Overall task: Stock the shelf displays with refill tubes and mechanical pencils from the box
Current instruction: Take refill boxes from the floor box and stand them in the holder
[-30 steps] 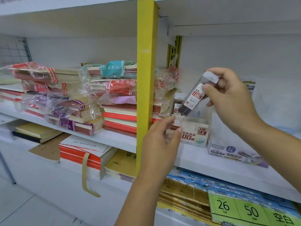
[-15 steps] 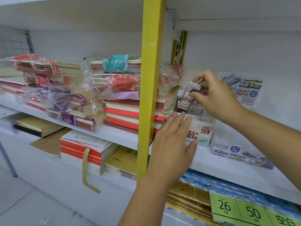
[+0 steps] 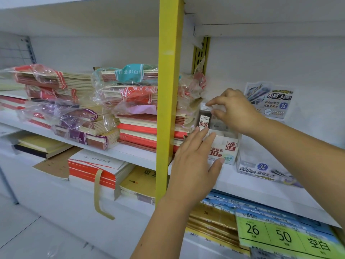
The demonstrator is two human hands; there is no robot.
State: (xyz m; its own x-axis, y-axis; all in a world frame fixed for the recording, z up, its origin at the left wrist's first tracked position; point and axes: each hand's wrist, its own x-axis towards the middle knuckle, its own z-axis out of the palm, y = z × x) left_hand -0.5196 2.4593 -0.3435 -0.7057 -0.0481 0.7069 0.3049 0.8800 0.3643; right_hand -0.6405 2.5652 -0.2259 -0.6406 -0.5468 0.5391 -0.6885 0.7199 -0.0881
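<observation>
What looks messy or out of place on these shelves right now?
The plastic wrap on the notebook stacks is torn open and ragged, and a tan strap from the red-and-white bundle dangles over the lower shelf edge. The refill tube pinched by the right hand stands upright.

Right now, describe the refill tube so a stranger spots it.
Right of the yellow vertical shelf post sits a white cardboard display box marked HB 0.5. The dark plastic refill tube stands at its left end, alone showing a red-and-white label.
</observation>
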